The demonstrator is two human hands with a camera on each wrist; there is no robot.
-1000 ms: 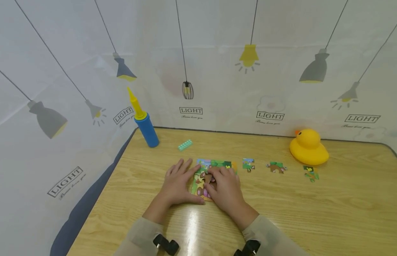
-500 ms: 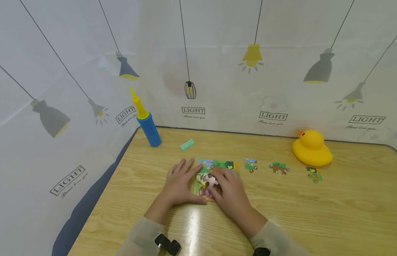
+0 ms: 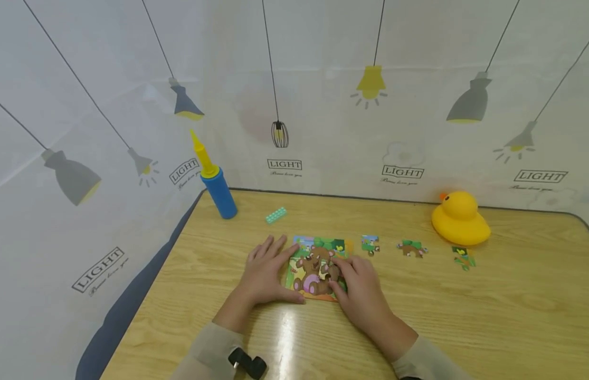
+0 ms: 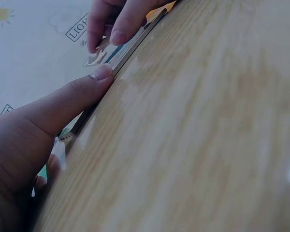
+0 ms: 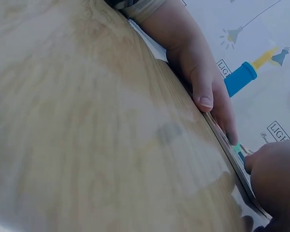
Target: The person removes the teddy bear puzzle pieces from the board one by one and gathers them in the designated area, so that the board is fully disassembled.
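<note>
At table centre, flat left hand (image 3: 264,271) braces the bear puzzle (image 3: 315,267) while right hand (image 3: 362,291) fingers, relaxed and grasping nothing, press a piece in.

The left hand (image 3: 266,272) is lying flat on the wooden counter (image 3: 489,316), its thumb touching the near left edge of the bear puzzle (image 3: 315,266), while the right hand (image 3: 363,290) is pressing its fingers (image 3: 339,266) on the puzzle's right side. Three loose puzzle pieces (image 3: 410,248) are sitting to the right, near a yellow duck (image 3: 459,219). A blue-and-yellow pump (image 3: 214,179) and a teal brick (image 3: 275,215) are standing farther back.
</note>
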